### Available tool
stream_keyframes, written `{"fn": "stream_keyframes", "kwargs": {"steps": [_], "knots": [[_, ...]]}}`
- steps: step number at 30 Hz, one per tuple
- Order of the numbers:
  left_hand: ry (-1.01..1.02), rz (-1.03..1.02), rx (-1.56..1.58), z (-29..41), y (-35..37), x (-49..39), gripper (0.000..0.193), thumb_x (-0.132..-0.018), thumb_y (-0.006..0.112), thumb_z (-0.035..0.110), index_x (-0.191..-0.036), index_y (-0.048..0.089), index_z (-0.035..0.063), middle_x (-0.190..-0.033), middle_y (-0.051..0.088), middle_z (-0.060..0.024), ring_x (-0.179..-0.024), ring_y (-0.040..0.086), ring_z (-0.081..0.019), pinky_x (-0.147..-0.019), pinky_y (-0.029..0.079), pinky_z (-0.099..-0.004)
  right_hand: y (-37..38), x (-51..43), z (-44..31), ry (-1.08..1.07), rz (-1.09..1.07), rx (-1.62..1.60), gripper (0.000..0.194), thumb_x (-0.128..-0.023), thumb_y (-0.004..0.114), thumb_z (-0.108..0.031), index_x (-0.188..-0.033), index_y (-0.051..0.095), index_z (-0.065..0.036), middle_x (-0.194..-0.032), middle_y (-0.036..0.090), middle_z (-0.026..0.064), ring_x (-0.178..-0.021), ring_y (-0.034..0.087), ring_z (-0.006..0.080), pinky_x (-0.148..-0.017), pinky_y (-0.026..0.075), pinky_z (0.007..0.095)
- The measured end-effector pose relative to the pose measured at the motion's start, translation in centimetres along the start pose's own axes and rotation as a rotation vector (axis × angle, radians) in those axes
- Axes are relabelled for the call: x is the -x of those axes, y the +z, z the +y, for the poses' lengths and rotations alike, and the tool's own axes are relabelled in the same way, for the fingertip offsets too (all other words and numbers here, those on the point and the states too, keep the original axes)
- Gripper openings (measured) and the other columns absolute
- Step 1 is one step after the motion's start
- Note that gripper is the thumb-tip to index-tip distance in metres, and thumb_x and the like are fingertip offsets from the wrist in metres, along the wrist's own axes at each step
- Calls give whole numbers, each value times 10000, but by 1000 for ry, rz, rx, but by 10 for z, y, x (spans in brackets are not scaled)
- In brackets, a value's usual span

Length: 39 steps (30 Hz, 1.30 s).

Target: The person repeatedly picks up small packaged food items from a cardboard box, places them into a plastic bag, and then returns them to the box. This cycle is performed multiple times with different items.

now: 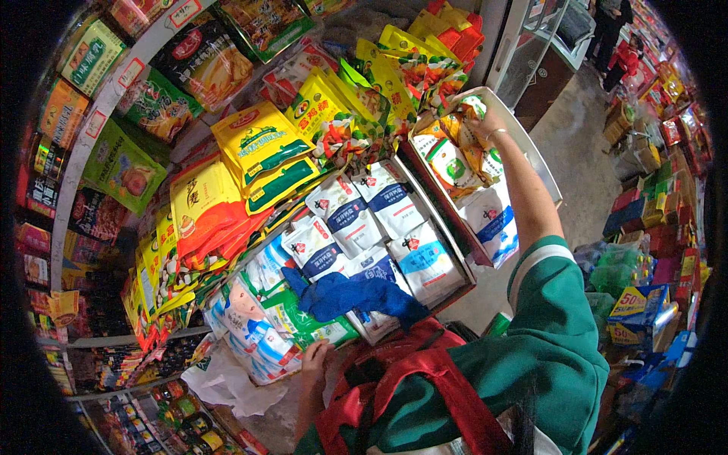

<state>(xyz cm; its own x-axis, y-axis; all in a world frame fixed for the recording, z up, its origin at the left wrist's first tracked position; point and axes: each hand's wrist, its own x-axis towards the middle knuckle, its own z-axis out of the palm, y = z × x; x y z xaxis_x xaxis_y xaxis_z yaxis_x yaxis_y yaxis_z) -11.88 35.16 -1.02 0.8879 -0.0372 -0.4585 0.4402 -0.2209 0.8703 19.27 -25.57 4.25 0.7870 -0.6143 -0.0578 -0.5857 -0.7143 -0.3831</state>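
My right hand [490,122] reaches into the far end of an open cardboard box [540,156], its fingers around a small white and green packet [473,106]. Orange and white packets [446,162] fill the box around it, with a white and blue bag [493,224] at its near end. My left hand [317,355] hangs low by the edge of a green packet [330,333], fingers curled; whether it touches the packet is unclear. Between the hands, a second box [469,284] holds rows of white and navy pouches [347,219]. A dark blue cloth [352,298] lies across its near part.
Yellow seasoning bags [261,136] are heaped beyond the boxes. Shelves [151,48] with packaged food curve along the left. A crumpled white plastic bag [233,387] lies low at left. Red straps [392,375] cross my front. Stacked goods [648,216] line the right; people [617,48] stand far off.
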Motion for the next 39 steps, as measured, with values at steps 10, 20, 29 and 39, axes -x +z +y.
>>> {"fn": "stream_keyframes", "kwargs": {"steps": [10, 20, 29, 39], "knots": [[-315, 69, 234, 12, 0, 11, 215, -905, 526, 199, -1038, 580, 38, -912, 616, -54, -786, 583, -126, -672, 449, -242, 14, -12, 38, -4, 251, -11, 290, -761, 598, -163, -1048, 576, -133, -942, 641, 175, -904, 612, 344, -778, 485, 415], [-101, 14, 35, -3, 2, -7, 233, -884, 540, 170, -1056, 576, 18, -918, 624, -81, -861, 573, -157, -754, 443, -264, -22, 48, 19, -195, 330, 262, 450, -801, 576, -307, -1240, 496, -246, -1059, 596, 76, -947, 583, 275, -768, 490, 430], [-159, -25, 169, -1, 7, -18, 229, -869, 539, 146, -1044, 579, 4, -943, 630, -99, -874, 575, -165, -790, 432, -270, 20, 32, 15, -154, -83, 312, 475, -853, 456, -474, -1210, 520, -168, -1165, 583, 96, -971, 582, 356, -843, 448, 443], [-169, -15, 162, -3, 6, -7, 237, -873, 552, 164, -1038, 587, -3, -949, 626, -95, -883, 572, -168, -807, 427, -272, 16, -7, 16, -64, 88, -64, 462, -700, 721, -423, -939, 633, -37, -914, 658, 141, -852, 636, 264, -715, 474, 384]]}}
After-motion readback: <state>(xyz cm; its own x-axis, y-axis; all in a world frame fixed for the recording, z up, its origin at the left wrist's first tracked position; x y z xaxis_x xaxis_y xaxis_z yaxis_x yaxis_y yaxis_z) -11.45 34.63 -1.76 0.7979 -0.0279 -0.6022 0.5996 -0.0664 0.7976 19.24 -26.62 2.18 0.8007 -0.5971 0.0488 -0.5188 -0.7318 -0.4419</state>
